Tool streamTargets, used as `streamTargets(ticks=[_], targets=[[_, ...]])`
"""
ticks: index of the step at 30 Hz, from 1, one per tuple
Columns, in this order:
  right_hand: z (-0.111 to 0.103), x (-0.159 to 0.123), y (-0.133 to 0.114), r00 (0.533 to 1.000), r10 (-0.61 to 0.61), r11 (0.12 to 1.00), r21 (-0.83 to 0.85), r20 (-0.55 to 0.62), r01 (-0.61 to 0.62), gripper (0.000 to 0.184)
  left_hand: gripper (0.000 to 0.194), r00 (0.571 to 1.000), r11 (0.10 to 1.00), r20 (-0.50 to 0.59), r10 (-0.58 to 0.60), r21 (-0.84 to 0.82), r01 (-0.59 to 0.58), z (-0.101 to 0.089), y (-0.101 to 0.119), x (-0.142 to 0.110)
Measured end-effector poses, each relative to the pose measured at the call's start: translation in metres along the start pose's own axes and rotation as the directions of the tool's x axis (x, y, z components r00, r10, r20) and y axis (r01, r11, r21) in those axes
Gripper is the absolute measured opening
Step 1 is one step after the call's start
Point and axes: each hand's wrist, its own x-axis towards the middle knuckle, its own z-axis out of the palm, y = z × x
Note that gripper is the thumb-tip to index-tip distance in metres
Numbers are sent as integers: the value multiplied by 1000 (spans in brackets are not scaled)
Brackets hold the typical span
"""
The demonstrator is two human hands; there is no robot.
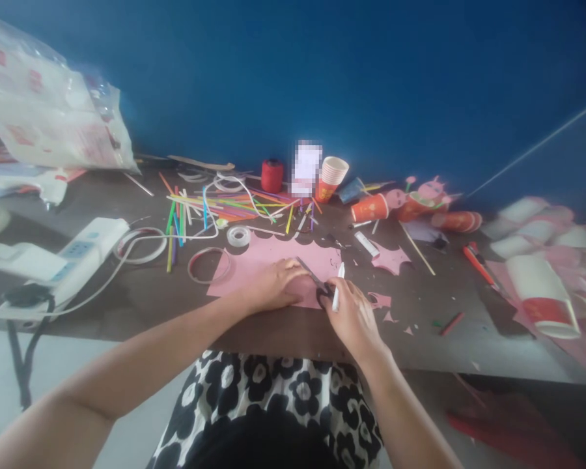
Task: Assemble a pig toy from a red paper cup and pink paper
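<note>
A sheet of pink paper (268, 254) lies on the dark table, its far edge cut into scallops. My left hand (273, 284) rests on this sheet, fingers and thumb apart, close to the tip of a pair of scissors (313, 273). The scissors' dark handles are in my right hand (354, 316), and the blades point up and left over the paper. A white pen (339, 290) also sits in my right hand, standing up beside the handles. Pink offcuts (381, 300) lie just right of that hand.
Colourful sticks (234, 207), a tape roll (238, 236) and stacked paper cups (333, 176) lie beyond the sheet. At left are a power strip (85, 254), its cable and a glue gun (43, 185). A red cutter (479, 266) and several cups (542, 296) are at right.
</note>
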Motion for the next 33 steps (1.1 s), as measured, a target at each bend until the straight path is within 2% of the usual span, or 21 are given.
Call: streamTargets(ticks=[3, 5, 8, 10, 12, 14, 17, 20, 24, 29, 33], targets=[[-5, -3, -2, 992, -30, 991, 123, -120, 45, 25, 57, 996, 997, -70, 46, -66, -51, -14, -1, -4], [-11, -7, -6, 984, -15, 951, 300, -175, 68, 22, 52, 999, 999, -28, 28, -37, -29, -29, -1, -7], [-18, -14, -16, 996, 18, 772, 634, -83, 39, 22, 39, 990, 997, 134, -45, 64, 36, -50, -1, -12], [-17, -16, -24, 1000, -1, 642, 767, -5, 4, 25, 28, 966, 992, 241, -89, 107, 65, -57, -3, -14], [-12, -15, -31, 1000, -5, 581, 814, 26, -18, 28, 23, 949, 990, 294, -110, 115, 79, -58, -4, -15], [-4, -13, -35, 999, 50, 554, 832, 13, -38, 28, 18, 956, 992, 269, -118, 85, 98, -56, -4, -14], [6, -9, -37, 978, 200, 444, 895, -59, -37, 28, 15, 967, 982, 203, -152, -82, 172, -54, -2, -10], [7, -7, -37, 946, 301, 333, 943, -118, 11, 30, 18, 960, 932, 190, -206, -260, 251, -54, 0, -7], [2, -5, -38, 948, 298, 305, 952, -113, 18, 30, 17, 965, 905, 165, -201, -346, 248, -54, 1, -7], [2, -3, -39, 965, 255, 328, 944, -65, -23, 29, 14, 969, 887, 171, -181, -396, 236, -49, 1, -9], [4, -2, -38, 968, 251, 341, 937, -18, -71, 28, 21, 974, 883, 184, -132, -425, 200, -48, 5, -8]])
